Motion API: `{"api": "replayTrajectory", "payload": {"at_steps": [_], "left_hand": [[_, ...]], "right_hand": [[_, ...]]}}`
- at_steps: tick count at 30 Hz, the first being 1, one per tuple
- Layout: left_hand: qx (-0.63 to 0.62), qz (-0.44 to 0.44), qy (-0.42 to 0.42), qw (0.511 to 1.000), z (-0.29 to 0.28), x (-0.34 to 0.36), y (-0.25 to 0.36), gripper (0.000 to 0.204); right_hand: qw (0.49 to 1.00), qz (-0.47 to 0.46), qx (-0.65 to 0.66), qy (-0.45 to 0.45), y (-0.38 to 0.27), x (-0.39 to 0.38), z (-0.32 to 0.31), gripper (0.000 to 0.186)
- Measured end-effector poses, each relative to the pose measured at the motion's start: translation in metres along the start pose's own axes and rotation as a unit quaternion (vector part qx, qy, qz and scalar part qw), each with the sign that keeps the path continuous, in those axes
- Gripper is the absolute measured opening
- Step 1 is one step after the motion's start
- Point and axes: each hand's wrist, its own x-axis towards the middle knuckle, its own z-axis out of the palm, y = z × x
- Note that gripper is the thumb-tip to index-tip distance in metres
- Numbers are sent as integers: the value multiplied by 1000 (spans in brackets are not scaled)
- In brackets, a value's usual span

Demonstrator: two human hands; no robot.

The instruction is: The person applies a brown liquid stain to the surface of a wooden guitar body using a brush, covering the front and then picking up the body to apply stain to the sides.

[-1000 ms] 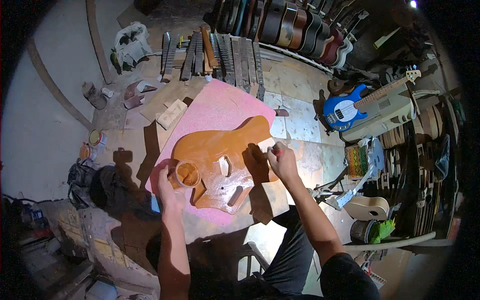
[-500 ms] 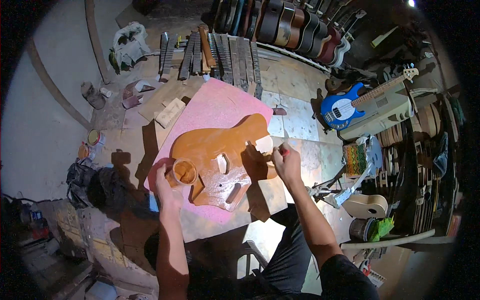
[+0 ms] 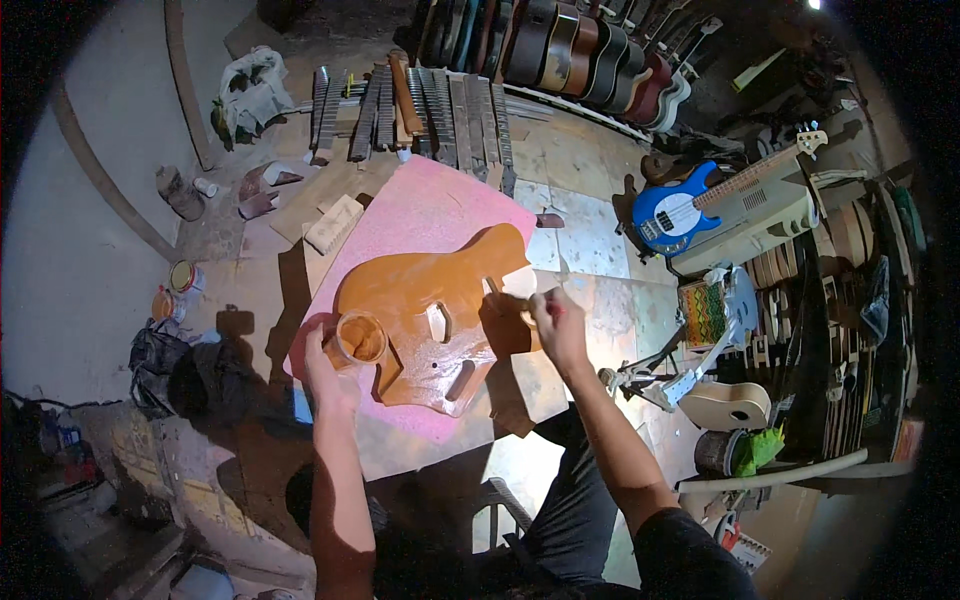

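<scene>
An orange-brown solid electric guitar body (image 3: 400, 285) lies flat on a pink sheet (image 3: 435, 190), its surface wet and shiny near the cutouts. My left hand (image 3: 328, 378) is wrapped round a small clear cup (image 3: 361, 341) with orange-brown liquid in it, held over the body's left edge. At the body's right side, my right hand (image 3: 562, 332) pinches a brush (image 3: 514, 302), its bristle end close to the body's edge. The fingers hide most of the brush's reddish handle. A dark shadow covers that part of the body.
A pale block (image 3: 333, 225) lies left of the sheet. Several fretted necks (image 3: 435, 115) lie beyond it. A blue bass guitar (image 3: 675, 210) leans at the right, near an unfinished acoustic guitar body (image 3: 725, 405). Two open cans (image 3: 184, 276) stand at the left. Guitars (image 3: 560, 50) line the back.
My right hand has shifted slightly left with the brush, along the body's right edge. The cup in my left hand is tilted a little differently. The whole view has shifted slightly.
</scene>
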Motion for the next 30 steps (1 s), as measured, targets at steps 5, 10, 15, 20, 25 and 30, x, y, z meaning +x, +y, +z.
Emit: {"api": "replayTrajectory", "payload": {"at_steps": [5, 10, 15, 20, 25, 30], "left_hand": [[-43, 4, 3, 999, -5, 7, 3, 26], [-33, -4, -10, 999, -3, 8, -2, 26], [-19, 4, 1, 1000, -7, 7, 4, 26], [-26, -1, 1, 1000, -8, 6, 4, 29], [-24, 8, 14, 1000, -17, 12, 7, 31], [-25, -7, 8, 1000, -12, 8, 6, 30]], "right_hand": [[994, 104, -28, -24, 2, -26, -20, 25], [996, 66, -8, 55, -7, -62, -15, 16], [998, 37, 27, -41, -18, -107, 1, 18], [992, 63, 78, 75, -17, -65, 10, 23], [997, 19, 52, -59, -49, -79, 46, 26], [982, -31, 182, 32, -55, -31, 67, 18]]}}
